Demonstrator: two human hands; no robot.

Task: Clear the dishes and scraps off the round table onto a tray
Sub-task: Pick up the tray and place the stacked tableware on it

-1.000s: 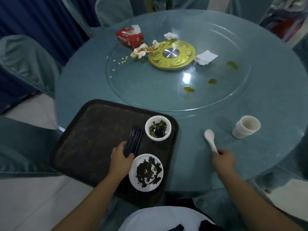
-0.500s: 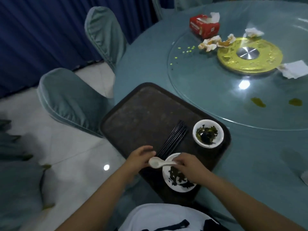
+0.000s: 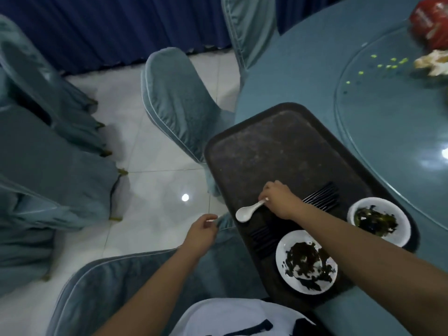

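Pinching the white spoon [image 3: 249, 210] by the end of its handle, with the right grip [image 3: 278, 200] closed on it between thumb and fingers. Hanging or resting just inside the left rim of the dark tray [image 3: 266, 146], without showing which from this angle.

Risking a fall by letting go this close to the rim. Possibly rolling on the rounded bowl end, over the low lip and down onto the chair [image 3: 179, 103] or the tiled floor [image 3: 155, 166]. Also risking a brush of the forearm against the black chopsticks [image 3: 320, 197] just beneath it, nudging them toward the plate [image 3: 306, 260] smeared with dark scraps. Seeming to overhang the teal surface [image 3: 303, 76] with the tray's left side, so adding weight there looks unwise, and setting down further in looks safer.

Lying left of the right grip, bowl end pointing away from the wrist, handle running up into the fingers. Hanging the left grip [image 3: 202, 230] just off the tray's rim, near the spoon's bowl but apart from it, fingers loosely curled on nothing plainly visible.

Sitting at the tray's right end, a white bowl [image 3: 379, 220] of dark greens. Waiting further out on the glass turntable [image 3: 388, 122], green bits [image 3: 388, 64] and a red box [image 3: 429, 20].
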